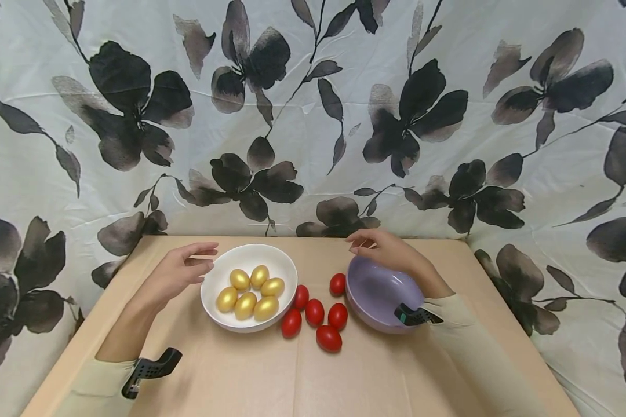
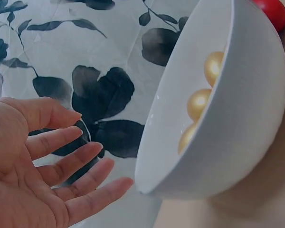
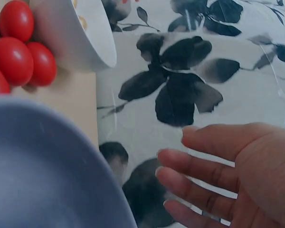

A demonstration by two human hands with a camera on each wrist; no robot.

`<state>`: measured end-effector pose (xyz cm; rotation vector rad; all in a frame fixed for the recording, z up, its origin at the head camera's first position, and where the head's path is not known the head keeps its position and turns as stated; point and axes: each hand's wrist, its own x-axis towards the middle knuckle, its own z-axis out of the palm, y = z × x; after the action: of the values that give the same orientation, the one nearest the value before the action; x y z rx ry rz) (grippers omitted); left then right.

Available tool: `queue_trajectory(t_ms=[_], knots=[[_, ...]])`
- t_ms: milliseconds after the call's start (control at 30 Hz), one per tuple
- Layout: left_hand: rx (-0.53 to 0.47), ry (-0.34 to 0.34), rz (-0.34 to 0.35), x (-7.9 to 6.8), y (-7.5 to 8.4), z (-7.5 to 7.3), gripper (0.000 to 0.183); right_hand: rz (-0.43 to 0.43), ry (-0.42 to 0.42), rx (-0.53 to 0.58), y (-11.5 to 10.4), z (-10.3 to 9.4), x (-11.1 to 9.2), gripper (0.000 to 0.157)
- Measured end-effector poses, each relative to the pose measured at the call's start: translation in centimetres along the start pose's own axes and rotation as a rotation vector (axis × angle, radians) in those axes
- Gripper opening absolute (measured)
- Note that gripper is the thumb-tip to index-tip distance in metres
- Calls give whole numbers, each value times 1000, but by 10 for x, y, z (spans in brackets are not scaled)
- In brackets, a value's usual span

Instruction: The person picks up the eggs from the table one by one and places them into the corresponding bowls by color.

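While the left hand (image 1: 185,269) hovers beside a white bowl (image 1: 253,255) of golden eggs (image 1: 245,306) and the right hand (image 1: 386,249) by the far rim of a purple bowl (image 1: 375,298), fingers loosely spread, red eggs (image 1: 315,312) lie between.

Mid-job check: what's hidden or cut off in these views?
- Head: part of the purple bowl's rim, behind the right hand and forearm.
- Left wrist: most of the golden eggs, behind the white bowl's wall; one red egg, cut by the top edge.
- Right wrist: much of the purple bowl, beyond the left and bottom edges.
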<state>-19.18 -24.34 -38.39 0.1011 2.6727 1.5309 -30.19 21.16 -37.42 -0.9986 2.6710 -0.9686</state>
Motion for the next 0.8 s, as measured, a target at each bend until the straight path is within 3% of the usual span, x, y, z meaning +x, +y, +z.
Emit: queue_trajectory(t_ms=[400,800], knots=[[-79,-56,64,-2,13,14,50,83,78,31,45,-16,-34,34],[-84,-112,143,0,21,37,51,194,214,7,85,-23,-67,32]])
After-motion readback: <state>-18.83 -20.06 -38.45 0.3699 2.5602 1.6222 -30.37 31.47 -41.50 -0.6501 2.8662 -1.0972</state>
